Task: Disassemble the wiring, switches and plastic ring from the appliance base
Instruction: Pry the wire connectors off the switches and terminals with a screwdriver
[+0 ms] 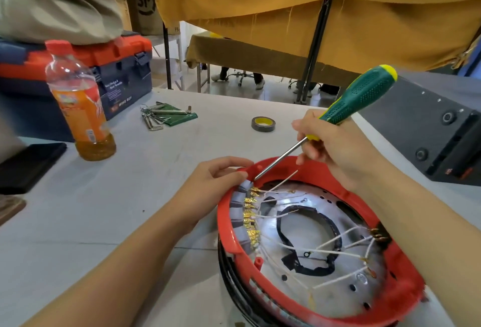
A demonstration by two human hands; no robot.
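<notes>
On the grey table (109, 209), near the front right: a round appliance base (320, 248) with a red plastic ring (406, 287) round its rim and thin white wires (335, 251) running across its shiny middle. Holding the far left rim, fingers curled on it: left hand (216, 188). Gripped tight in right hand (335, 144): a green screwdriver (335, 113), tip down inside the ring's far edge.

Both forearms extended, left hand (216, 183) pinching, right hand (335, 144) gripping.
</notes>
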